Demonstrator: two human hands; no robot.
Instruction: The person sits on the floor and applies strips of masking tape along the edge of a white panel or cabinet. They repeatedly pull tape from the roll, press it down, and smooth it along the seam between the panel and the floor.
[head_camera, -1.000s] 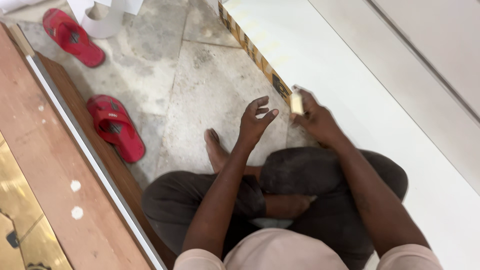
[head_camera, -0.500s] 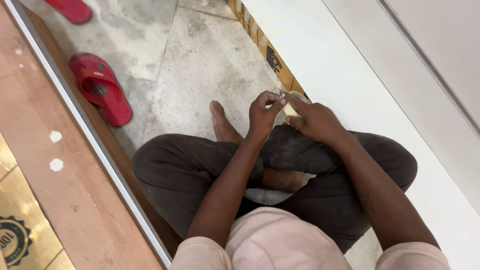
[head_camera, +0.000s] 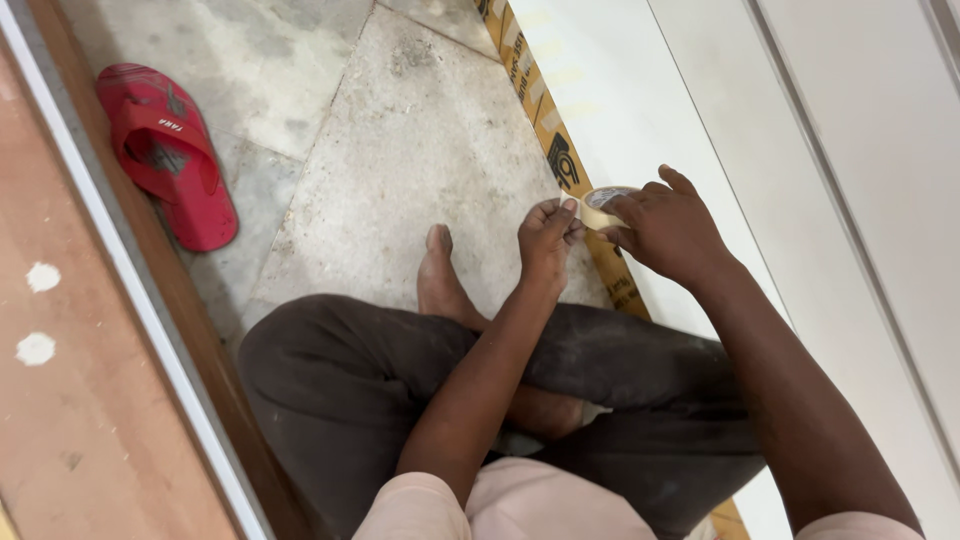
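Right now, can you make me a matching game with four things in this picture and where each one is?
Things:
1. red rubber slipper
2. small roll of pale tape
3. yellow-brown printed strip
4. bare foot

Places:
A. along the edge of the white panel
B. between the left hand and right hand
C. on the grey stone floor, beside the wooden board
D. poking out from under the dark trouser leg

Pairs: 1-C, 2-B, 3-A, 4-D
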